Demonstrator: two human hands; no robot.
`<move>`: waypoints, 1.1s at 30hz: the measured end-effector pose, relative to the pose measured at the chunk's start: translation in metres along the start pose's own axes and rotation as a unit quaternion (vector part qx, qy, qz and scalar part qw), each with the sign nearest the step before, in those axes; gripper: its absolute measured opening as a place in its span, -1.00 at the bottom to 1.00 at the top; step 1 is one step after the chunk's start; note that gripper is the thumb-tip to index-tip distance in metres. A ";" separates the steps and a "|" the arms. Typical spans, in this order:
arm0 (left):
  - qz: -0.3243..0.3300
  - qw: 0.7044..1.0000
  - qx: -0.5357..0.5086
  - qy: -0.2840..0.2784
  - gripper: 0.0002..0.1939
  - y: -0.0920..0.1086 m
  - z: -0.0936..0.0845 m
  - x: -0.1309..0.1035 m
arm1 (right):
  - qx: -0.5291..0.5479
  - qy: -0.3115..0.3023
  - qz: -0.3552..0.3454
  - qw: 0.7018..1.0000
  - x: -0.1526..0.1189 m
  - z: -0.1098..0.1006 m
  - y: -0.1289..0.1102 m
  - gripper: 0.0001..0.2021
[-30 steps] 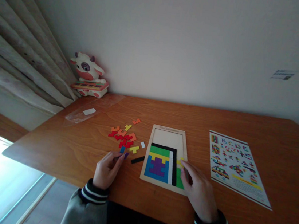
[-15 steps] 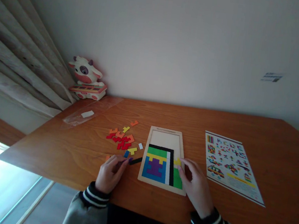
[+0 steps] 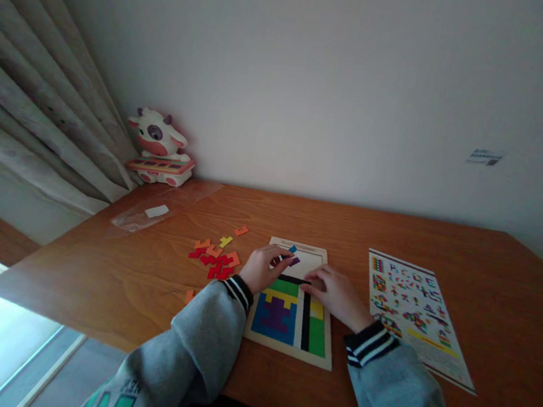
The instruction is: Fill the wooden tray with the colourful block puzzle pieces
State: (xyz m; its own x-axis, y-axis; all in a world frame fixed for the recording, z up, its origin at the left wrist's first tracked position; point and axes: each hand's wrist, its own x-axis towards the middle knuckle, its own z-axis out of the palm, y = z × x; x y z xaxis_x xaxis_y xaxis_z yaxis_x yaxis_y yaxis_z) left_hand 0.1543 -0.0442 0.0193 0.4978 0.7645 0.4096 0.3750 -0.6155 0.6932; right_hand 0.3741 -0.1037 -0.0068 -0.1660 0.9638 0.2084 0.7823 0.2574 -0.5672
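My left hand [image 3: 265,268] is over the upper part of a wooden puzzle tray [image 3: 328,358], its fingers pinching a purple puzzle piece [image 3: 294,261]. A blue piece [image 3: 293,249] shows right beside those fingertips; whether it is also held I cannot tell. At the tray's right side is my right hand [image 3: 334,293], thumb and forefinger slightly apart at the corner of the black strips [image 3: 306,311]. Below the hands, green, yellow, blue, purple and white pieces fill the lower part of the tray. The bare upper bed is partly covered by my left hand.
Loose red pieces [image 3: 215,269], orange pieces [image 3: 233,258] and a yellow piece [image 3: 225,241] lie left of the tray. A printed pattern sheet [image 3: 417,309] lies to the right. Farther back are a clear plastic bag [image 3: 132,220] and a cow toy with a keyboard [image 3: 158,148].
My left hand has moved right and up from the loose pieces onto the tray, with the purple piece. My right hand has shifted up and left. The blue piece is now above the tray's bed.
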 end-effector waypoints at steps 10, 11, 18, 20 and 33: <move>-0.075 0.995 -0.068 -0.018 -0.69 -0.028 0.036 -0.005 | 0.039 -0.042 0.073 0.996 0.006 0.008 0.002 -0.82; -0.078 0.994 -0.074 -0.016 -0.68 -0.028 0.035 -0.005 | 0.057 -0.041 0.072 0.995 0.005 0.009 0.004 -0.86; -0.028 0.998 -0.044 -0.035 -0.78 -0.020 0.031 -0.004 | 0.131 -0.003 0.063 0.989 -0.002 0.011 0.015 -0.78; -0.021 0.998 -0.037 -0.038 -0.79 -0.018 0.030 -0.004 | 0.108 0.000 0.048 0.993 -0.003 0.013 0.014 -0.76; -0.006 0.998 -0.019 -0.055 -0.75 -0.019 0.030 -0.007 | 0.049 -0.007 -0.008 0.999 -0.013 0.000 0.016 -0.63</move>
State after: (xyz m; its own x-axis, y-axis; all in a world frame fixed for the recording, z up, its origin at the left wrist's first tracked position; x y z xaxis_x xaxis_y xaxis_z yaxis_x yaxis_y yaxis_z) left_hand 0.1673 -0.0434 -0.0149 0.5774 0.7448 0.3344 0.3531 -0.5971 0.7202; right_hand 0.3893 -0.1116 -0.0184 -0.1876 0.9601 0.2074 0.7175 0.2781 -0.6387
